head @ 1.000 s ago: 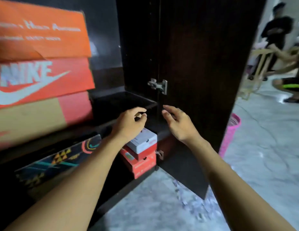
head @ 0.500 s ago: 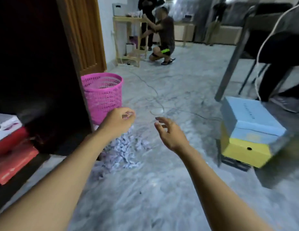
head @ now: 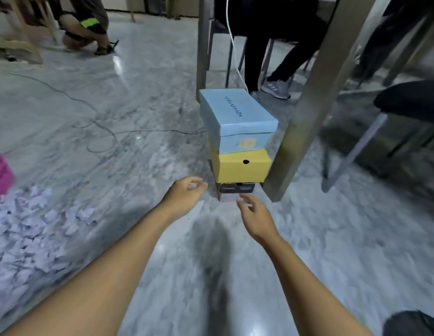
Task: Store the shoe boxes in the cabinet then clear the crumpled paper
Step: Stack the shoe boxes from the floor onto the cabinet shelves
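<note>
Marble floor (head: 308, 238) underfoot, with crumpled paper (head: 29, 226) heaped at nine o'clock. The left hand (head: 187, 192) is loosely curled and the right hand (head: 256, 214) relaxed; both are empty, just short of the stack at twelve o'clock: dark box (head: 236, 191), yellow box (head: 242, 167), blue box (head: 237, 117) on top. It is probably best to clasp the blue box by both long sides and lift it straight up, clear of the table leg (head: 305, 105). Its long axis runs six to twelve o'clock, with the label end facing the person.

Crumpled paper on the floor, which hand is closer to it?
Left. The left hand is to the right of the crumpled paper, with bare floor between them. The right hand is even farther right, fingertips in front of the dark bottom box.
</note>
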{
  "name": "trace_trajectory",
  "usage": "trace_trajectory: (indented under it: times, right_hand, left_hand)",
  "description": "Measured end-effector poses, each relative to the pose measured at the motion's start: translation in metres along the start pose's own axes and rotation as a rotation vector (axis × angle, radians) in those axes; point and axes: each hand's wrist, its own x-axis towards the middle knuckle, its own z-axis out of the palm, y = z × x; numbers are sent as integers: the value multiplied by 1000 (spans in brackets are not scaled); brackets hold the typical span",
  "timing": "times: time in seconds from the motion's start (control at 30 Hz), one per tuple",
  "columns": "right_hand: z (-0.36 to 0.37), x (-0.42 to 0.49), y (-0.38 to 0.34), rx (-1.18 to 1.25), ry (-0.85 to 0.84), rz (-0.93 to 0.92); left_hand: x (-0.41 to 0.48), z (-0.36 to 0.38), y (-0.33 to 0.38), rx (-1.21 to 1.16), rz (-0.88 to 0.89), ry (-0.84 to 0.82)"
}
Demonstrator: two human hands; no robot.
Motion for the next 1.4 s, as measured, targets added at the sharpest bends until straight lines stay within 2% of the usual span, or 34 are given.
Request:
trace_trajectory:
  times: [0.27,0.53,0.67,1.07,1.4]
  right_hand:
    - [-10,94,73,325,79,329]
    - [6,165,97,348,57,252]
    - [13,176,98,391,55,229]
    - [43,116,99,445,131,243]
    - [70,4,88,454,124,295]
  left_hand:
    - [105,75,1,-256,-240,-11]
    - [168,114,-4,-548,-296,-4]
    - [174,124,-4,-550,-301,37]
    - [134,104,-29,-464,-296,56]
    - [31,66,-73,-406,-336,-13]
